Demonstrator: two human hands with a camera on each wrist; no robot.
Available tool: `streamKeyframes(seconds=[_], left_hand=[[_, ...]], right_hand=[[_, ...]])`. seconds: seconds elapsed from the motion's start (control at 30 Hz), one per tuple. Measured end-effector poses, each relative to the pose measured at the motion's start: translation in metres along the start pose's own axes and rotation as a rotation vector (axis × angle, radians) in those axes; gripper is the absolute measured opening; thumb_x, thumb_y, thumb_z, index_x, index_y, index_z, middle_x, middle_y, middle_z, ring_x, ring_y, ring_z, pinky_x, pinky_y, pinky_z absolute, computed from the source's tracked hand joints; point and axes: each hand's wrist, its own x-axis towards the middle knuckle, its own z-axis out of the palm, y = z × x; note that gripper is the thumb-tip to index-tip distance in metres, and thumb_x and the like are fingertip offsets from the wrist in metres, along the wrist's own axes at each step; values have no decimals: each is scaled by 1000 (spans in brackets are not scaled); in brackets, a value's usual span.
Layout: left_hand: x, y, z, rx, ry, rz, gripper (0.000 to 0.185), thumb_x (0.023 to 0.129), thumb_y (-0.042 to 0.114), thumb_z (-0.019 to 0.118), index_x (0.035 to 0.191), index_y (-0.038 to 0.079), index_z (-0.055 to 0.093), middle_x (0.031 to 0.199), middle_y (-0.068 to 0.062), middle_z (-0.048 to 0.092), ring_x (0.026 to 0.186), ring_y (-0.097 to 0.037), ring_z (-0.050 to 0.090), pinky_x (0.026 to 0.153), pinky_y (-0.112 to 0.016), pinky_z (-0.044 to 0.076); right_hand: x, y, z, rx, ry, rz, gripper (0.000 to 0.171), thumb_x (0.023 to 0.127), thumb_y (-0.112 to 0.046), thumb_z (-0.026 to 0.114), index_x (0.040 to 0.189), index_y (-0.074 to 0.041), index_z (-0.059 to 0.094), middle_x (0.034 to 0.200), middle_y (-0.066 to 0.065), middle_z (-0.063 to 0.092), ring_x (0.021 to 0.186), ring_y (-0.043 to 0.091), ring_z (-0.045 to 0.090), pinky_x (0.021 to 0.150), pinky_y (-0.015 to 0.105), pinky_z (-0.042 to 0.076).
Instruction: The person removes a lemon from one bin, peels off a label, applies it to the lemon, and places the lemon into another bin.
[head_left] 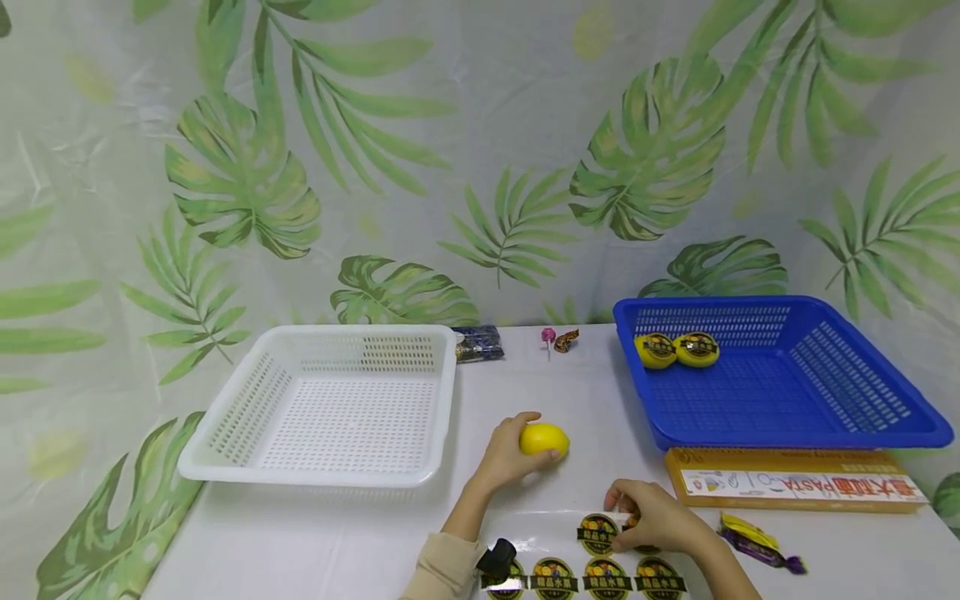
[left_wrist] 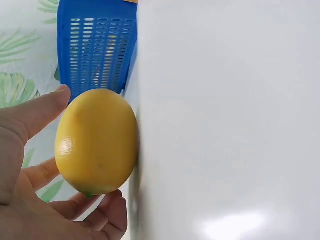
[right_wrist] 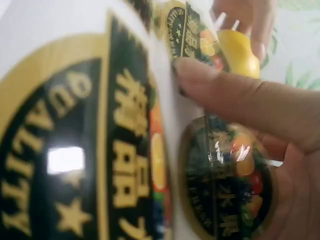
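Observation:
A yellow lemon (head_left: 545, 440) lies on the table in the head view, and my left hand (head_left: 512, 454) holds it from the left. In the left wrist view, thumb and fingers curve about the lemon (left_wrist: 97, 142). Nearer me lies a glossy sheet of round fruit stickers (head_left: 554, 575), black and gold with Chinese lettering. My right hand (head_left: 652, 518) is over the sheet's upper right part, thumb and fingers pinching at a sticker. Up close in the right wrist view, the thumb presses by a sticker (right_wrist: 227, 185); whether that sticker is loose from its backing is unclear.
A white basket (head_left: 315, 479) stands at left. In the blue basket (head_left: 795, 437) at right are two lemons (head_left: 677, 350) bearing stickers. Before it lie a pasta box (head_left: 795, 483) and wrapped candy (head_left: 759, 542). A lollipop (head_left: 548, 335) and a dark packet (head_left: 478, 342) lie at the back.

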Motion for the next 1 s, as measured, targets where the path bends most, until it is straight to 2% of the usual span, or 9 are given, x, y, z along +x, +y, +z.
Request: streamKeyframes(seconds=[0.13,0.27,0.33,0.43,0.5,0.57,0.7,0.87,1.0], left_hand=[[-5,6,-2,35,75,39,58,77,30,74,125,3,56,116,-19,57,104,-31,49,86,-42,42],[-13,20,-6,43,143,117,40,79,27,74,111,5,64,107,-13,60,100,-27,50,85,-38,43],[-18,28,-11,32,65,157,32,79,25,75,103,5,68,98,-9,64,92,-20,54,81,-30,45],[-25,35,-15,50,-177,185,29,77,21,77,98,2,70,86,-6,68,76,-8,58,71,-18,46],[-29,38,-16,80,-323,164,26,77,17,77,98,2,70,83,-3,69,72,-1,56,68,-13,45],[-33,36,-13,115,-392,150,22,77,13,75,96,3,71,83,-1,69,71,2,55,68,-13,45],[-41,26,-6,120,-364,126,12,78,8,72,91,8,72,77,4,68,67,3,53,64,-13,43],[-46,21,-7,117,-305,118,15,78,6,71,92,10,70,73,4,66,63,3,51,61,-14,43],[-47,22,-4,122,-267,192,23,78,9,74,100,11,68,88,3,69,77,-1,59,70,-16,47]], right_hand=[[1,2,-5,94,-44,-28,26,72,-15,80,89,-3,64,80,-1,57,69,4,48,61,23,42],[5,0,-7,136,-51,-55,26,74,-15,79,92,-1,66,84,1,62,74,4,55,68,23,47],[9,-2,-7,148,-42,-65,27,74,-15,79,93,-1,66,83,2,63,73,5,57,67,23,49],[14,-4,-6,159,-16,-72,26,75,-15,78,93,0,65,81,3,63,69,5,58,64,24,49],[17,-6,-5,153,7,-75,25,76,-15,78,92,0,65,79,3,63,68,6,57,62,24,49],[18,-7,-4,148,28,-79,25,77,-16,77,91,0,64,80,3,63,69,5,58,62,23,49],[18,-5,-1,143,64,-107,21,80,-17,74,89,-1,65,80,3,64,71,5,59,65,23,50],[17,-1,-1,96,109,-180,13,88,-15,66,88,-2,69,81,0,67,74,2,59,67,24,50],[20,-4,2,46,154,-229,14,91,-12,61,91,-2,71,86,3,70,80,1,60,70,24,50]])
